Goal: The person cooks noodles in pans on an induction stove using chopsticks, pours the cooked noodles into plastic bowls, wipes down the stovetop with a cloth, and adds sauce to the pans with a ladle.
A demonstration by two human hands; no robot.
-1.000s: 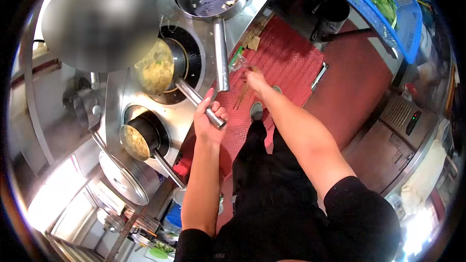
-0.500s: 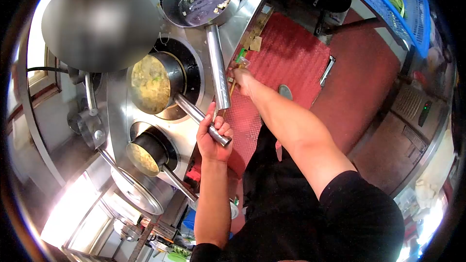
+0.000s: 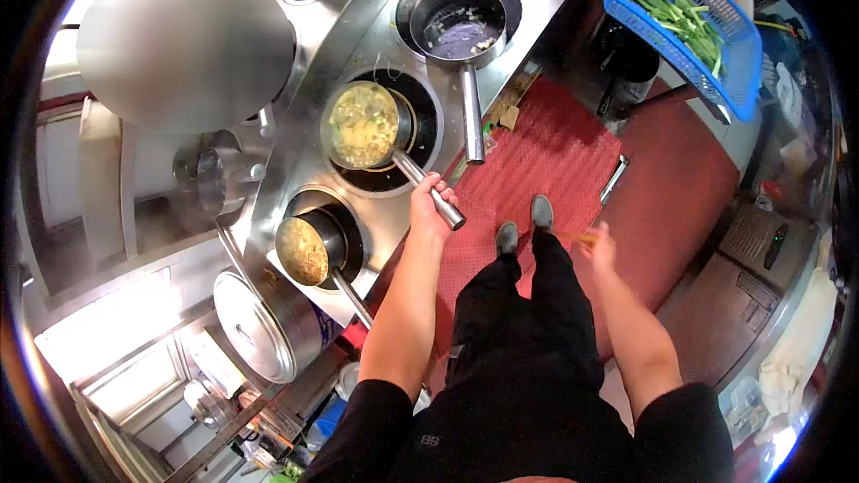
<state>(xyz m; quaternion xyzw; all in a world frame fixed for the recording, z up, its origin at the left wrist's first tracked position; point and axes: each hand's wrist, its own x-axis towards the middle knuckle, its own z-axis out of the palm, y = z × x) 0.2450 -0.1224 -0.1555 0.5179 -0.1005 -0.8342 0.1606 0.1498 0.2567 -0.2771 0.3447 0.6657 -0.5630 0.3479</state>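
My left hand [image 3: 432, 206] is wrapped round the metal handle of the middle pan [image 3: 364, 125], which holds yellowish food in liquid and sits tilted on its burner. Out to the right, over the red floor, my right hand [image 3: 598, 247] is closed on thin wooden chopsticks [image 3: 573, 237], slightly blurred. An upper pan [image 3: 458, 25] with small pale pieces in it rests on the burner beyond, its handle pointing down towards me. Nearer me a smaller pot [image 3: 304, 249] of similar yellowish food stands on another burner.
A blue basket [image 3: 742, 72] of green vegetables [image 3: 673, 18] is at the upper right. A large lidded pot [image 3: 255, 326] stands at the lower left. Red matting [image 3: 537, 152] covers the floor by the steel stove [image 3: 313, 98]. A grey blur hides the upper left.
My right hand has moved away from beside the stove, right and nearer my body, with the chopsticks. My left hand still grips the handle. The view has shifted, showing more stove.
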